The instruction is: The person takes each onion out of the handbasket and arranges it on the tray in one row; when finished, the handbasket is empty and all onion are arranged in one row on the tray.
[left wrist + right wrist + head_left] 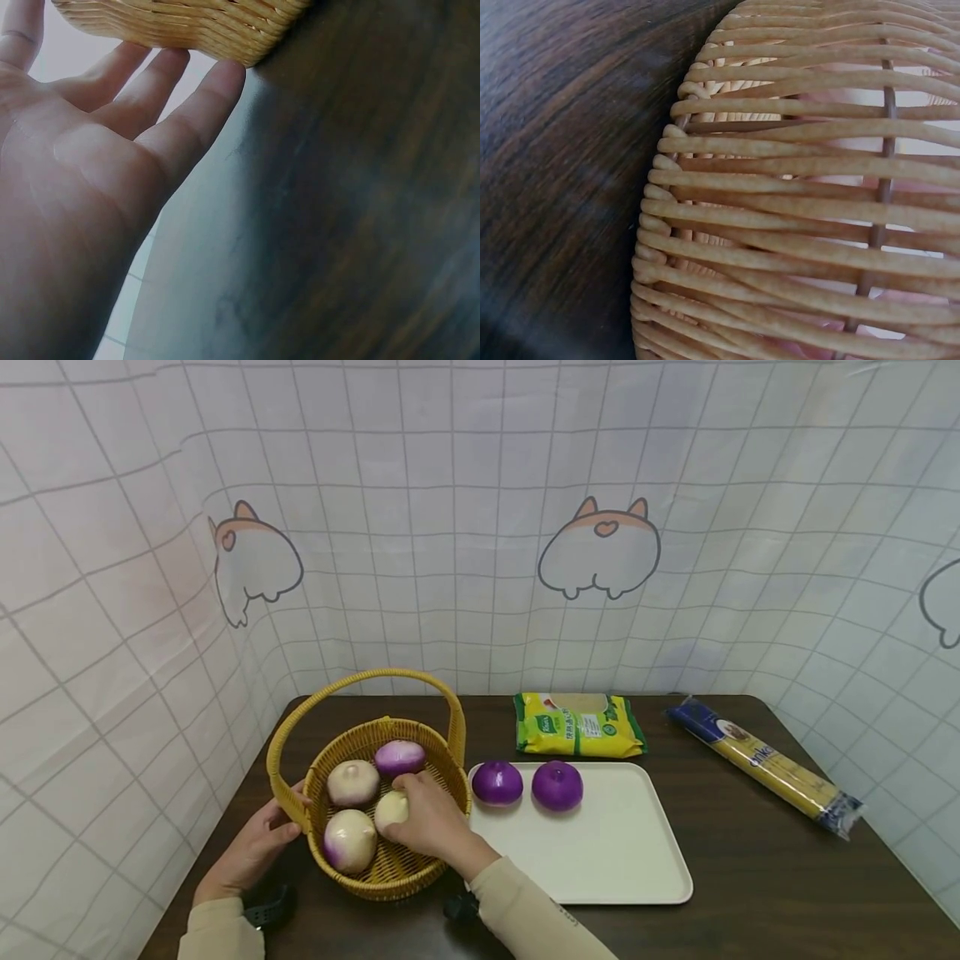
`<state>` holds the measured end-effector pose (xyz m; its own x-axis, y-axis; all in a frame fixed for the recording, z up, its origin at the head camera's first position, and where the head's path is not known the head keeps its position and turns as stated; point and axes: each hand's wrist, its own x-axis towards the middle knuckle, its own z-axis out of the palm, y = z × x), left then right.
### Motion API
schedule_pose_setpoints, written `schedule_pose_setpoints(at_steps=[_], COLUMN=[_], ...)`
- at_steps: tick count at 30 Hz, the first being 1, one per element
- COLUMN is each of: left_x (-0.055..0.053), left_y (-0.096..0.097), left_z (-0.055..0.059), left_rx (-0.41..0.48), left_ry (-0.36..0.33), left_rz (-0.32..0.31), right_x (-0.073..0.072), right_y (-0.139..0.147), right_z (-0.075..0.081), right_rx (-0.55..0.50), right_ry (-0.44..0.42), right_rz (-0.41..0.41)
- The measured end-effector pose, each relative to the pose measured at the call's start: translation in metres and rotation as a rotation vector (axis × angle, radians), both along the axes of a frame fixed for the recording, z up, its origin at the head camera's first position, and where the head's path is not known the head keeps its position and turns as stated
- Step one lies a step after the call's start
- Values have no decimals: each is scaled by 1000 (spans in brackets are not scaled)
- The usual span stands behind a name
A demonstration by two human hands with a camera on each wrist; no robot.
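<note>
A yellow wicker basket [390,883] with a tall arched handle stands at the table's left. Inside lie a purple-and-white onion [400,757], a pale onion [352,783] and a white onion with a purple side [350,841]. My right hand [431,818] reaches into the basket and holds another pale onion [392,811] between thumb and fingers. In the right wrist view, the basket's woven wall [780,202] hides most of that hand. My left hand [258,847] is at the basket's left side; its extended fingertips touch the wicker [202,26] in the left wrist view.
Right of the basket lies a white tray [615,852] with two deep purple onions [497,783] at its far left. Behind it is a yellow-green food packet [577,725]. A long pack of noodles [765,764] lies at the right. A gridded curtain [480,635] surrounds the table.
</note>
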<state>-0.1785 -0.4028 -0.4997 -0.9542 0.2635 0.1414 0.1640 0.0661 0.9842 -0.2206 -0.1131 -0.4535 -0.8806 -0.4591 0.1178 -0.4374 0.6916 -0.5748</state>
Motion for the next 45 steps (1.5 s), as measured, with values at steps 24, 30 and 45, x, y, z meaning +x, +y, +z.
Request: schedule_pose_setpoints(at_steps=[24,30,45], left_x=[1,0,1], left_y=[3,1,1], left_z=[5,2,3], left_rx=[-48,-89,-107], left_ry=[2,-25,-39], left_rz=[43,62,69], right_x=[4,7,8], right_y=[1,2,4], right_z=[2,3,5], right_rx=[80,38,-134], right_ry=[6,-1,29], right_rz=[0,-1,-31])
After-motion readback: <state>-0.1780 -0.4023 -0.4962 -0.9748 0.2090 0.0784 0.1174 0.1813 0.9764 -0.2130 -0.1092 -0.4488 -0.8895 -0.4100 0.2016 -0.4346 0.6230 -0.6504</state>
